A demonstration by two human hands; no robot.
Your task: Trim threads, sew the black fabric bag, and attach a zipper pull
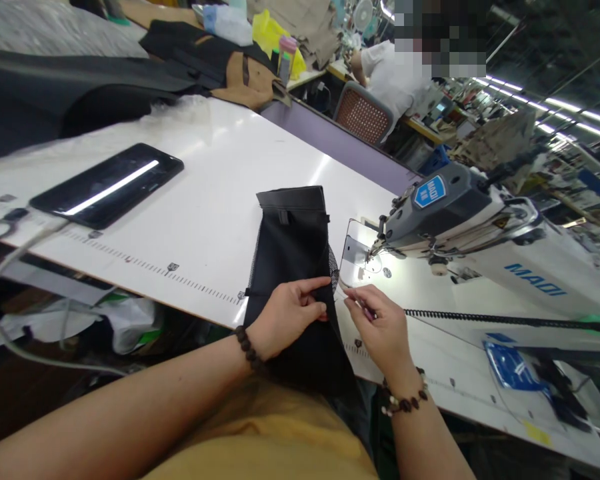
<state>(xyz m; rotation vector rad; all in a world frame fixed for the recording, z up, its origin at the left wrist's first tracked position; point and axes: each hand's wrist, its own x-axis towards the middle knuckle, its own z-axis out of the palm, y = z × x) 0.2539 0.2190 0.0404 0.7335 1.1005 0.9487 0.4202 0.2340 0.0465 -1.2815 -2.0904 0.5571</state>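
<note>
A black fabric piece (293,250) with mesh along its sides lies over the table's front edge and hangs toward my lap. My left hand (290,312) rests on it, index finger stretched to its right edge and thumb bent in, gripping the fabric there. Just right of that edge, my right hand (380,327) is closed, thumb and index finger pinched near the mesh (333,267). Something small and purple shows inside its curled fingers, mostly hidden. A thin pale strand seems to run between the fingertips and the fabric. The sewing machine's needle area (371,257) is just beyond my right hand.
The sewing machine (480,227) fills the right side. A phone (110,183) with a white cable (10,267) lies on the left of the white table (215,200). Black material (105,87) is piled behind. A person in white (390,80) sits beyond. A blue packet (513,367) lies right.
</note>
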